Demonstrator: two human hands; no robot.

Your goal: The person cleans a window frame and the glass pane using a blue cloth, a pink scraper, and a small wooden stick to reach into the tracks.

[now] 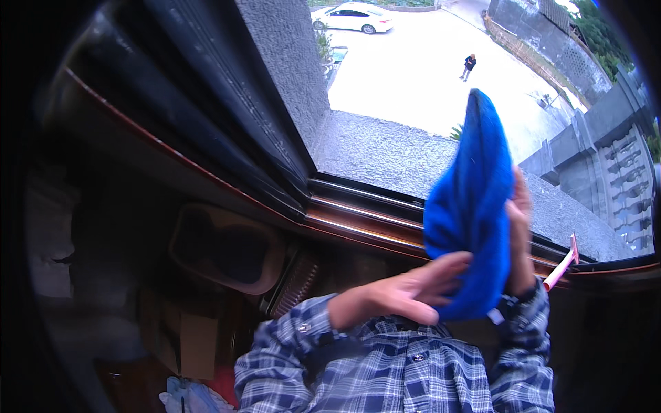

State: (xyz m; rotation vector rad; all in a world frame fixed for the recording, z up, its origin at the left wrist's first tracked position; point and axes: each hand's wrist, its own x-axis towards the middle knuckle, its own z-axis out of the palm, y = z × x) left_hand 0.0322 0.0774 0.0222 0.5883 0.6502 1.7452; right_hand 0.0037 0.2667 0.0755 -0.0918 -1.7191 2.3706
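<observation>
A folded blue cloth (472, 206) with a small white tag at its lower edge stands upright between my hands, in front of a window opening. On its right side, my right hand (519, 211) grips it, most of the fingers hidden behind the fabric. From the left, my left hand (418, 291) reaches to the cloth's lower part with fingers spread; it is slightly blurred, and whether it touches the cloth is hard to tell. A pink-handled squeegee (560, 268) leans at the window frame, right of my right hand.
The metal window track (366, 219) runs before me, with a rough stone ledge (382, 144) beyond it. Outside are a person (469, 67), a white car (353, 18) and a balustrade (627, 186). Lower left hold a chair-like object (227, 248), a cardboard box (198, 346) and light cloths (193, 396).
</observation>
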